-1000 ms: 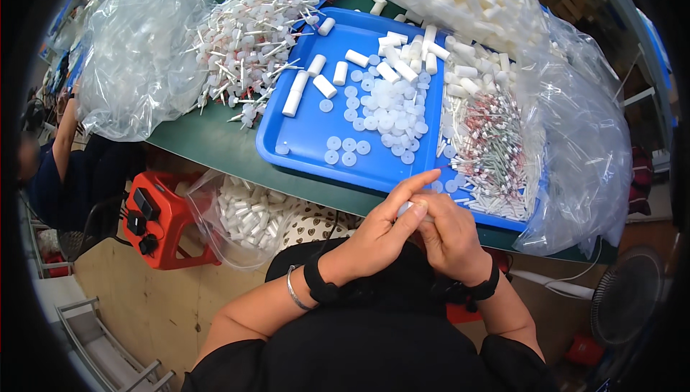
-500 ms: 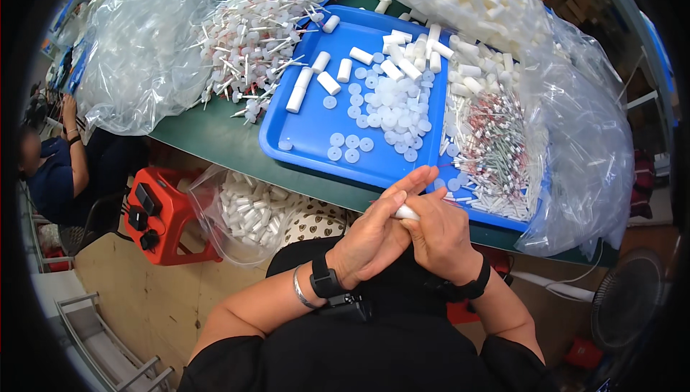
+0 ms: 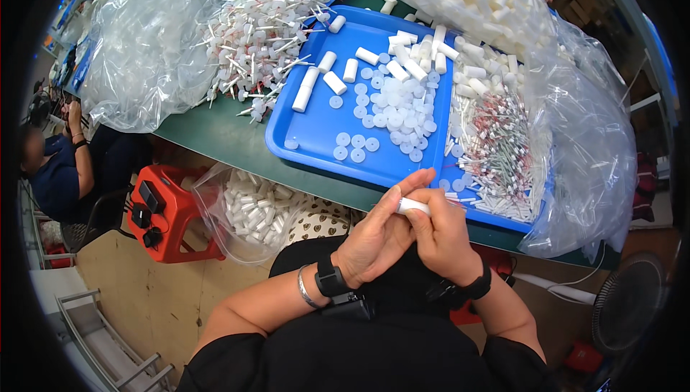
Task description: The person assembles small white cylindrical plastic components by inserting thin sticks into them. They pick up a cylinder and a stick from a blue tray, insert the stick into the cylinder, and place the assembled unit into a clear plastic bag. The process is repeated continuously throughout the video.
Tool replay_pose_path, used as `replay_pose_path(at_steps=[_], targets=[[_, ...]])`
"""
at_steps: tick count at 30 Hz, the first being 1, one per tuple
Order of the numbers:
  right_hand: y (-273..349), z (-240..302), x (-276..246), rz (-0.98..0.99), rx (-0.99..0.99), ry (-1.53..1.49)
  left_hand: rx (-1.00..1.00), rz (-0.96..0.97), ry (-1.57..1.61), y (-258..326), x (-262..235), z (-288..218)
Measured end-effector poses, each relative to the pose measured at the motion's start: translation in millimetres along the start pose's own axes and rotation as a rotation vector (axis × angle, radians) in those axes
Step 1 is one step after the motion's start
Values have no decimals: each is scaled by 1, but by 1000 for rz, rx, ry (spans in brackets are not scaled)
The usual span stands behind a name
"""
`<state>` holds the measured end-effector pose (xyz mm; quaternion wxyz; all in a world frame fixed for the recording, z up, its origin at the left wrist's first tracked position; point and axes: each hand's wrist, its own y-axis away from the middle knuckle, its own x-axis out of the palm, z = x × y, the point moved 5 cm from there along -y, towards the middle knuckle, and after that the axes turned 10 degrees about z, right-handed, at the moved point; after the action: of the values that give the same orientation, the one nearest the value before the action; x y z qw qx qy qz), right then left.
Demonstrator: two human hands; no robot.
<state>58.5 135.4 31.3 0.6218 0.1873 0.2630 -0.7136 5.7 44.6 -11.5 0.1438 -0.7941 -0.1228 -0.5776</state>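
**Both hands closed around one small white tube**

The fingers (image 3: 415,192) of both hands meet over the lap, pinching a short white plastic tube (image 3: 412,206) between them. The left hand (image 3: 375,237) curls around it from below with its forefinger stretched up along the top; the right hand (image 3: 444,237) grips it from the other side, fingers folded tight. Only the tube's middle shows between the fingertips.

Just beyond the fingers lies a blue tray (image 3: 316,130) on the green surface (image 3: 215,137). Loose white round caps (image 3: 392,101) are spread across the tray's middle, and a few more white tubes (image 3: 338,79) lie farther up. To the right of the fingers, a clear bag (image 3: 589,155) holds thin white sticks with red tips (image 3: 499,155). Well above and left of the fingers, a heap of white stemmed parts (image 3: 266,33) spills from another clear bag (image 3: 136,40).

Below the surface's edge, left of the fingers, an open bag of white tubes (image 3: 248,209) hangs beside a red stool (image 3: 169,212). Far to the left another person (image 3: 57,169) sits.
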Motion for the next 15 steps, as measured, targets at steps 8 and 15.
replay_pose_path(at_steps=[8, 15], targets=[[-7, 11, 3, -45, -3, 295, -15, -117, 35, -4, -9, -6], [-8, 19, -7, -42, -299, 598, -74, -110, 65, -2, -6, -4]])
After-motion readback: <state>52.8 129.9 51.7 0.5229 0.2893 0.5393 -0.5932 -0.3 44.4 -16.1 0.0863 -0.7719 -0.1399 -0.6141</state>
